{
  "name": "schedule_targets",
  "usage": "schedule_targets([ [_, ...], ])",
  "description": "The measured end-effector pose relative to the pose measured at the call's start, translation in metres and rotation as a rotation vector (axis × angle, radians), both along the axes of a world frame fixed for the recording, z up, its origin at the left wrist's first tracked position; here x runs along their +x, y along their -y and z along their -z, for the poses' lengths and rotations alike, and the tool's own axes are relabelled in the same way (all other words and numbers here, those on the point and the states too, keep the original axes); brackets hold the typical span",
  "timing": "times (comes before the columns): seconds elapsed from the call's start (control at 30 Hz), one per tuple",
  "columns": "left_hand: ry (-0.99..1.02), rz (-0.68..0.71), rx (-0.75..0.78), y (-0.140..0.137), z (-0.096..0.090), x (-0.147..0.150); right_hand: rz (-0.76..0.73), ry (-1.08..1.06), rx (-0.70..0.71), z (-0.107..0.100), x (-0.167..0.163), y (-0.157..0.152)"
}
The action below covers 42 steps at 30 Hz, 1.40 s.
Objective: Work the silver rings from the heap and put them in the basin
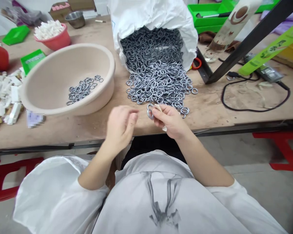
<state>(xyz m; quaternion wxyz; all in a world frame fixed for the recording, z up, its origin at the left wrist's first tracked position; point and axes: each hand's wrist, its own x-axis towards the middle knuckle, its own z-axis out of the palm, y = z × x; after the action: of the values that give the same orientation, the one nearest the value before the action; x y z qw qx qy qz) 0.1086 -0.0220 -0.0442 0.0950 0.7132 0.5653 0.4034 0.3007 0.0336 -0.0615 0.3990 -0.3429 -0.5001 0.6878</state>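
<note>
My right hand (172, 120) is closed, pinching grey metal rings (150, 113) between thumb and fingers at the table's front edge. A thin pale strip (158, 108) also sticks out of that grip; its kind is unclear. My left hand (120, 126), slightly blurred, hovers to the left with fingers loosely curled and thumb apart, and nothing shows in it. Behind both hands a heap of metal rings (158, 81) spills from a white sack (153, 14) lying on its side. A beige basin (68, 109) at left holds a smaller batch of rings.
White pieces (14, 94) lie at far left, near a red bowl (56, 42) of white bits and a green tray (33, 60). On the right stand a dark metal bar (234, 61) and a looped black cable (249, 109). Red stools (288, 149) flank the table below.
</note>
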Motion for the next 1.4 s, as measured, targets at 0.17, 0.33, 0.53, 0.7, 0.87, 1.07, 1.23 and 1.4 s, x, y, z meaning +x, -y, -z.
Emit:
schedule_targets([
  [0.17,0.599,0.152,-0.244,0.009,0.042,0.041,0.092,-0.078,-0.002,0.008,-0.016,0.023],
  [0.33,0.769,0.095,-0.295,0.013,0.041,0.047,0.340,0.049,0.272,0.020,-0.021,0.033],
  [0.53,1.056,0.146,-0.462,0.018,0.031,0.049,0.167,0.227,0.639,0.013,-0.007,0.033],
  [0.7,1.216,0.133,-0.538,0.021,0.030,0.055,0.113,0.189,0.485,0.012,-0.009,0.030],
  [0.87,1.294,0.097,-0.537,0.021,0.020,0.052,0.109,0.372,0.698,0.007,-0.001,0.031],
  [1.07,1.368,-0.024,-0.569,0.021,0.015,0.052,0.082,0.670,0.985,0.002,0.000,0.039],
  [1.23,1.365,0.058,-0.593,0.025,0.018,0.052,0.063,0.767,0.971,0.006,-0.001,0.032],
  [1.4,1.302,0.224,-0.598,0.029,0.020,0.049,0.159,1.062,0.720,0.012,0.001,0.000],
])
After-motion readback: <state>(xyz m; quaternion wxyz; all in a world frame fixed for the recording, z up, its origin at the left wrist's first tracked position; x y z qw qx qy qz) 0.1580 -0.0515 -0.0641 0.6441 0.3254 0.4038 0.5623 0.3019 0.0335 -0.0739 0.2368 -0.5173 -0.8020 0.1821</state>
